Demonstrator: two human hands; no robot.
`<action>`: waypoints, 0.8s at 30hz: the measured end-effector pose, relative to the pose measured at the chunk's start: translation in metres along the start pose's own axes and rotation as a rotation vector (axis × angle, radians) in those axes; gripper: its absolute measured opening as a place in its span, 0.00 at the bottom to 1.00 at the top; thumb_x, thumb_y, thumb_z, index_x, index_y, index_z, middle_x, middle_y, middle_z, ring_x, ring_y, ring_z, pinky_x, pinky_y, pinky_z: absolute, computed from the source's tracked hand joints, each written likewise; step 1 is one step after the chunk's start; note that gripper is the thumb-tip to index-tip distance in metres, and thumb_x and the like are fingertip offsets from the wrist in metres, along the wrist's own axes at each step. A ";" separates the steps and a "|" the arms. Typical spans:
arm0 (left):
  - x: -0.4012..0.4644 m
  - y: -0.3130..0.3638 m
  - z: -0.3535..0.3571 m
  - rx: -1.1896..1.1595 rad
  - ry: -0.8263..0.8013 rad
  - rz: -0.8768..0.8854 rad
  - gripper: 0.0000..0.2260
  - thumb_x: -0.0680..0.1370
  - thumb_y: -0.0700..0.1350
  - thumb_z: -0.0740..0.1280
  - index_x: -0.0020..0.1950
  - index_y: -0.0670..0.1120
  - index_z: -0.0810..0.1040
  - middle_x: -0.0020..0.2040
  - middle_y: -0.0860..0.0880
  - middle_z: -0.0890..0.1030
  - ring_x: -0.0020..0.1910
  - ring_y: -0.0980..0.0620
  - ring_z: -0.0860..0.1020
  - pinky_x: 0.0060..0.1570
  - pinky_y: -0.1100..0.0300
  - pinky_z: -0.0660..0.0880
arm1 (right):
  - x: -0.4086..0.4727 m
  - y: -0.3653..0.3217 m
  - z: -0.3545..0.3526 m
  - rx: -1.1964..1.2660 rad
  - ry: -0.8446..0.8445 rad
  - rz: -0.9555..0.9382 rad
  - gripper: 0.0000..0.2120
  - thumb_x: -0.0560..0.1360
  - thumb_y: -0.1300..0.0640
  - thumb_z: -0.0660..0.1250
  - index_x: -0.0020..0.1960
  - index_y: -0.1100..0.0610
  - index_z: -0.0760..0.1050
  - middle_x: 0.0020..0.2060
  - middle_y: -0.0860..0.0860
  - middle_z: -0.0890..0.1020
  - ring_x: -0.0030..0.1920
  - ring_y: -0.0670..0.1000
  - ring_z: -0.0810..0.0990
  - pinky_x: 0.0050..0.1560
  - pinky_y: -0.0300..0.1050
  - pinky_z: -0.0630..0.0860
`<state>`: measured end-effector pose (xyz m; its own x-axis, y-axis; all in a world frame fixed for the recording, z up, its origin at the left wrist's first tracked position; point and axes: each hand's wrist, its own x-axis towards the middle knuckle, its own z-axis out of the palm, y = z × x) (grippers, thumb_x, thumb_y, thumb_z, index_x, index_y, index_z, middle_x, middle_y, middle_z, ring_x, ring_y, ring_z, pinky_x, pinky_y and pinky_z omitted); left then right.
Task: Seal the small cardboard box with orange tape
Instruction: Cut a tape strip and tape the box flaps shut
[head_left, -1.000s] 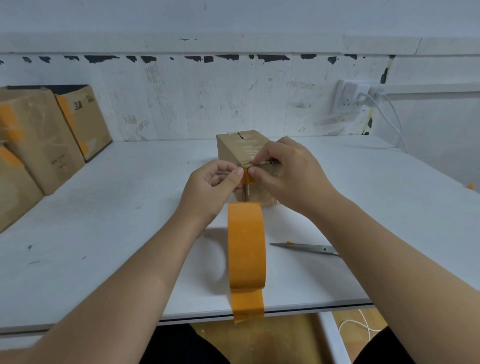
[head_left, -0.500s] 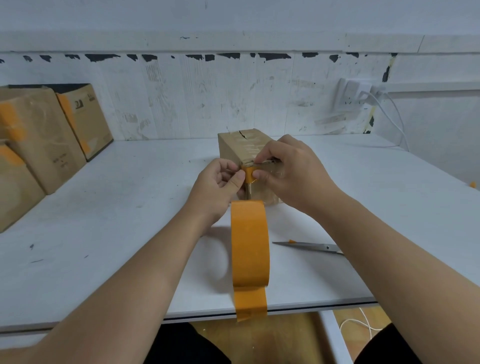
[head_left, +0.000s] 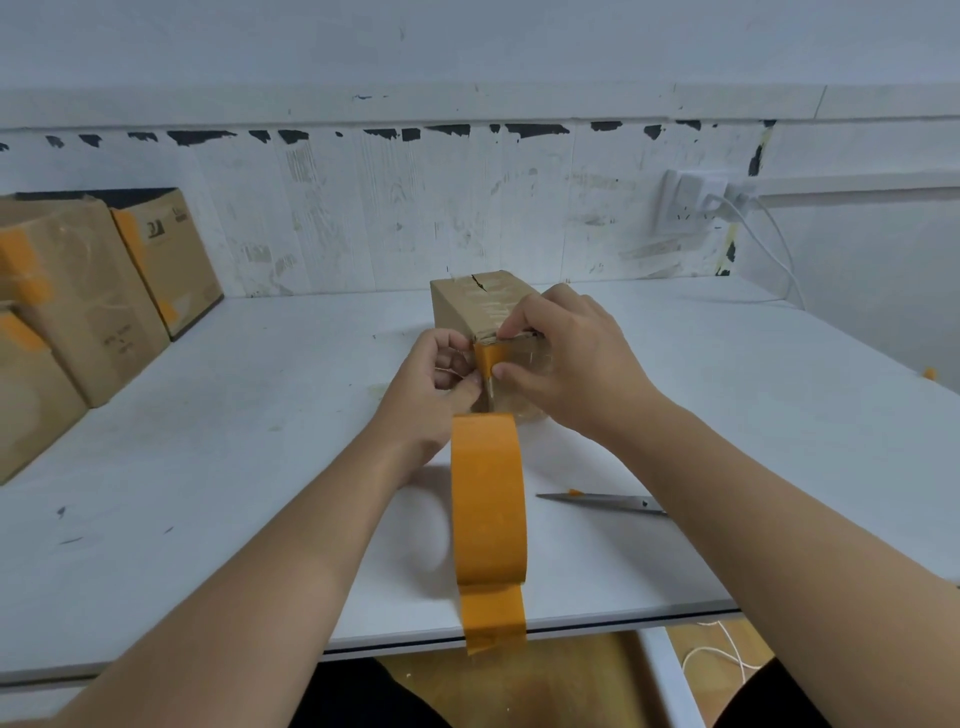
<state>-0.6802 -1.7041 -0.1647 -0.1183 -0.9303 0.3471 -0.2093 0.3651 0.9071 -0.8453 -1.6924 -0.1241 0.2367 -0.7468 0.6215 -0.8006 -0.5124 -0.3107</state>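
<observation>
- Bright, even, cool light from overhead.
- Soft shadows on the bench (head_left: 208, 467).
- Wide-angle bending at the edges.
- Slightly soft throughout.

Both forearms are reaching up from the lower corners toward the centre of the frame. The left hand (head_left: 434, 387) is curling its fingers, thumb pointing right. The right hand (head_left: 569, 358) is pinching with thumb and forefinger, knuckles arching upward.
</observation>
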 end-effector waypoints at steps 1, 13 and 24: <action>0.000 0.000 0.001 -0.020 0.019 -0.009 0.11 0.78 0.38 0.66 0.50 0.54 0.72 0.45 0.50 0.77 0.44 0.52 0.77 0.41 0.68 0.76 | 0.000 0.001 0.000 0.001 -0.002 0.001 0.13 0.67 0.52 0.74 0.50 0.51 0.76 0.45 0.44 0.71 0.47 0.46 0.69 0.50 0.41 0.66; 0.000 -0.003 0.002 -0.030 0.032 -0.020 0.06 0.82 0.48 0.59 0.49 0.52 0.74 0.44 0.49 0.77 0.45 0.49 0.75 0.39 0.57 0.73 | -0.005 0.002 0.003 0.051 0.047 0.016 0.08 0.70 0.52 0.71 0.49 0.50 0.78 0.46 0.46 0.75 0.47 0.47 0.71 0.49 0.41 0.67; 0.001 0.000 0.000 -0.055 -0.024 -0.008 0.06 0.82 0.48 0.60 0.50 0.49 0.75 0.43 0.48 0.75 0.37 0.54 0.72 0.36 0.64 0.70 | -0.001 -0.001 0.007 0.066 0.090 0.047 0.04 0.72 0.50 0.70 0.45 0.49 0.79 0.44 0.46 0.75 0.46 0.48 0.72 0.47 0.40 0.65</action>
<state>-0.6804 -1.7054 -0.1644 -0.1399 -0.9320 0.3345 -0.1567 0.3544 0.9219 -0.8408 -1.6941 -0.1293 0.1465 -0.7312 0.6663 -0.7708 -0.5065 -0.3864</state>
